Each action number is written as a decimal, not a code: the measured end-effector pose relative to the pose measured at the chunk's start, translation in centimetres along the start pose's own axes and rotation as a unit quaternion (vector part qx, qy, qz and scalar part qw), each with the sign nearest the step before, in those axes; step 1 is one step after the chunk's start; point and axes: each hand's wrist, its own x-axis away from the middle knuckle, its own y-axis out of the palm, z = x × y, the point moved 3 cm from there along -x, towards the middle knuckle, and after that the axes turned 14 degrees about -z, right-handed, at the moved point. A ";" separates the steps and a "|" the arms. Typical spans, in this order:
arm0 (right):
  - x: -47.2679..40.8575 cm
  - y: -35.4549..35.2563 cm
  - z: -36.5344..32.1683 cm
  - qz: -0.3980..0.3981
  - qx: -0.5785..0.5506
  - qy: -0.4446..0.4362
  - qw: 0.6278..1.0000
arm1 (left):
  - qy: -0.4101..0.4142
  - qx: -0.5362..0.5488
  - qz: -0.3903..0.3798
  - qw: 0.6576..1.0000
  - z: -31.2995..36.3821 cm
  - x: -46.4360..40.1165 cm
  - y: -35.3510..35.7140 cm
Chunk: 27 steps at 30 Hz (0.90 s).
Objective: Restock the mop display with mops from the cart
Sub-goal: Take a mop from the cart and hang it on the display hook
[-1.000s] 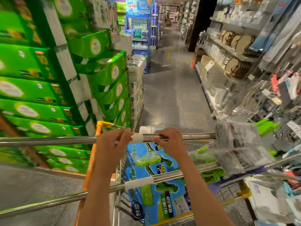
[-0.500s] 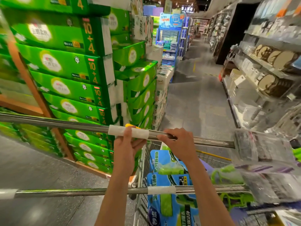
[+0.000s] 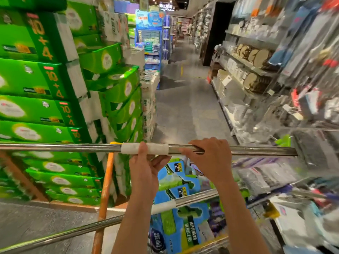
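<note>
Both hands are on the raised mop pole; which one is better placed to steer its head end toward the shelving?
Right. The right hand grips the mop pole nearer its head end and the shelving; the left hand holds the white sleeve.

- The held mop pole (image 3: 55,147) runs off the left edge.
- Hanging goods (image 3: 311,99) on the right are blurred beyond telling.
- The cart (image 3: 102,198) is mostly hidden.

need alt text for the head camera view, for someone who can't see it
Both hands grip a long steel mop pole held crosswise: the left hand at its white tape band, the right hand beside it. Below, a second pole lies over a cart of blue mop packs, in an aisle beside stacked green boxes.
</note>
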 end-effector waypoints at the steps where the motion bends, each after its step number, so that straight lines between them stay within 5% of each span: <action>1: 0.9 -0.4 0.8 0.020 -0.001 0.011 1.000 | -0.009 -0.008 -0.009 1.000 -0.6 0.1 0.7; 14: 15.0 -6.3 11.6 0.128 -0.248 0.238 0.930 | -0.105 -0.124 -0.206 0.965 -10.1 6.5 13.1; 27: 33.4 -12.9 18.8 0.193 -0.258 0.333 0.886 | -0.203 -0.128 -0.287 0.927 -20.0 21.1 22.2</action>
